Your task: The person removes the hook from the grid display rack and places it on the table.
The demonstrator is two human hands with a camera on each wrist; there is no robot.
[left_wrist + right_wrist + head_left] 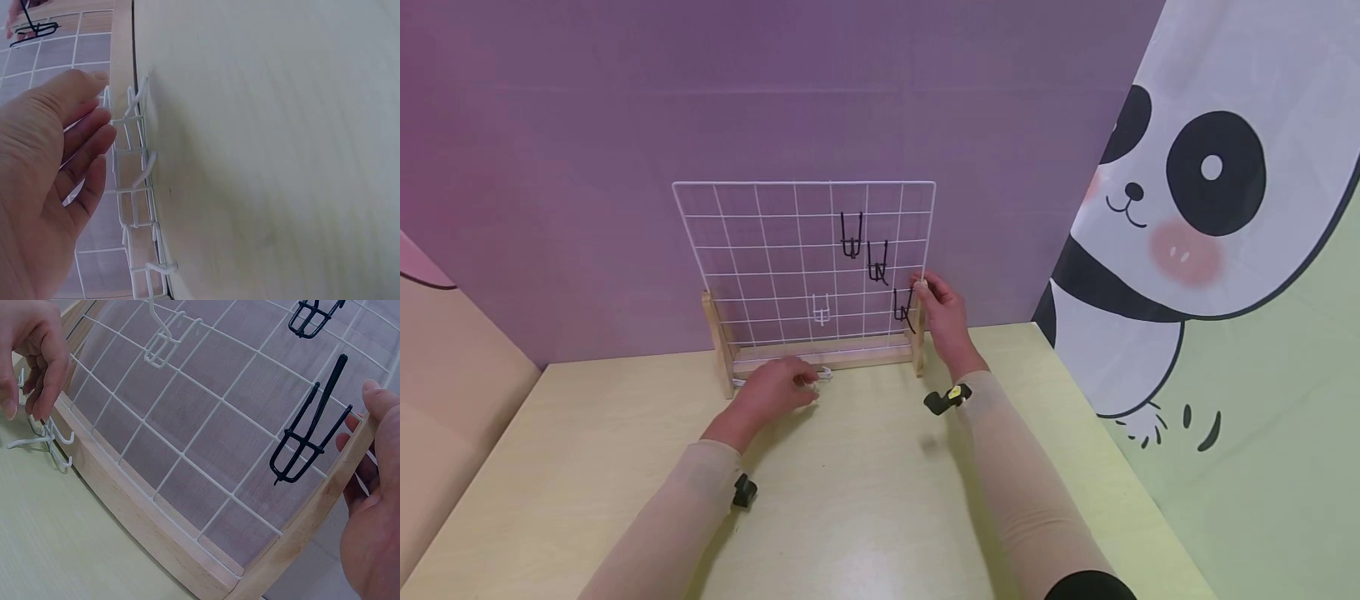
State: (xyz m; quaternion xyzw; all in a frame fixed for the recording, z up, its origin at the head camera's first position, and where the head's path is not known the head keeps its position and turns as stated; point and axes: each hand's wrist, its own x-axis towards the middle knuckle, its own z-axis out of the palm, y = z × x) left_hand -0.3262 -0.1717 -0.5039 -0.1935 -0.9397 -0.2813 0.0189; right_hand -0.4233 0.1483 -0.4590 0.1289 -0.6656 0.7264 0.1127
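A white wire grid (805, 182) stands tilted back in a wooden stand (865, 357). Three black hooks hang on its right part: an upper hook (852, 247), a middle hook (877, 271) and a lower hook (902, 313). One white hook (821, 315) hangs lower, near the middle. My right hand (943, 321) grips the stand's right upright, thumb in front and fingers behind. At the foot of the stand, several loose white hooks (134, 187) lie in a row along the base. Beside them is my left hand (773, 387), fingers loosely bent, with nothing seen held.
The pale wooden table (850, 500) spreads in front of the stand. Close behind it rises a purple wall (587, 208). A panda picture (1210, 275) covers part of the wall on the right.
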